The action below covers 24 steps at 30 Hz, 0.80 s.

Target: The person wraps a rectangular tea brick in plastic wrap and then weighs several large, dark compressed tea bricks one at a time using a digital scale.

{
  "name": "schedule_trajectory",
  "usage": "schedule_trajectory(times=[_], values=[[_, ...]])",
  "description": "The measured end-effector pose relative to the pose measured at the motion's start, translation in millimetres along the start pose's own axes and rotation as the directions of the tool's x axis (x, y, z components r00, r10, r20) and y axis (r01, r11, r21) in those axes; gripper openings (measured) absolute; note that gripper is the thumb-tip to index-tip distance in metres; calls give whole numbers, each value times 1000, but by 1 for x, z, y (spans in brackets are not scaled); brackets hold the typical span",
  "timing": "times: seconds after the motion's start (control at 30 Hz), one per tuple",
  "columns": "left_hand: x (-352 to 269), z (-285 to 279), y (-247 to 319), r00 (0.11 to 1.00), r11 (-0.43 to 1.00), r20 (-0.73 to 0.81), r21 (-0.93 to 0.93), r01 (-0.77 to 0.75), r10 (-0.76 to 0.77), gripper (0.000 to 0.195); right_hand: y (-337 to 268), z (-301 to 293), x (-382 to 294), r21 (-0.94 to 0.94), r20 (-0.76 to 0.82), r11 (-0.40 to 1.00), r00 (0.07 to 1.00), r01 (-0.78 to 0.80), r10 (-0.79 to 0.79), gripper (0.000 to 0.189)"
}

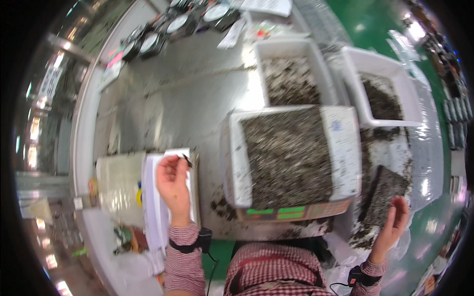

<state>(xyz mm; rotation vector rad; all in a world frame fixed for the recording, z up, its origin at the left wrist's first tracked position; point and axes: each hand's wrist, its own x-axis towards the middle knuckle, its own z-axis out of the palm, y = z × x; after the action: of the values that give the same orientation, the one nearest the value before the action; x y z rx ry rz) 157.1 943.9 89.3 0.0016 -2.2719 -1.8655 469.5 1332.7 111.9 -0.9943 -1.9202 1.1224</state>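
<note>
My left hand (173,187) pinches a small dark scrap (187,161) between thumb and fingers, above a stack of white paper (154,207). Lower right, my right hand (394,225) is loosely curled beside a dark speckled slab (387,188); whether it touches the slab I cannot tell. Between my hands, a wide sheet of dark, flaky matter (289,159) lies on a white board or tray (344,155). Under that is a weighing scale (311,211) with lit green displays and a keypad. The sheet looks motion-blurred.
Two white plastic bins (326,79) (403,74) hold dark crumbs behind the scale. Dark bundles with white discs (177,24) line the far edge of the metal table (177,96). Loose crumbs (224,209) lie left of the scale. A thin cable (212,259) hangs from my left wrist strap.
</note>
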Motion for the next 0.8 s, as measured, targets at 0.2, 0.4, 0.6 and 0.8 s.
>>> schedule_trajectory(times=[0.2, 0.4, 0.6, 0.8], values=[[130, 217, 85, 778, 921, 527, -25, -388, 342, 15, 48, -44, 32, -206, -67, 977, 997, -56, 43, 33], [150, 282, 103, 642, 924, 750, 115, -365, 160, 21, 101, -113, 31, -400, -168, 890, 972, -220, 164, 32], [-61, 227, 223, 129, 985, 977, 174, -16, -171, 26, 178, -140, 8, -693, -115, 697, 983, -184, 145, 71], [-233, 217, 163, -179, 913, 960, 265, 311, -217, 29, 189, -134, 19, -481, -85, 840, 967, -249, 238, 57]])
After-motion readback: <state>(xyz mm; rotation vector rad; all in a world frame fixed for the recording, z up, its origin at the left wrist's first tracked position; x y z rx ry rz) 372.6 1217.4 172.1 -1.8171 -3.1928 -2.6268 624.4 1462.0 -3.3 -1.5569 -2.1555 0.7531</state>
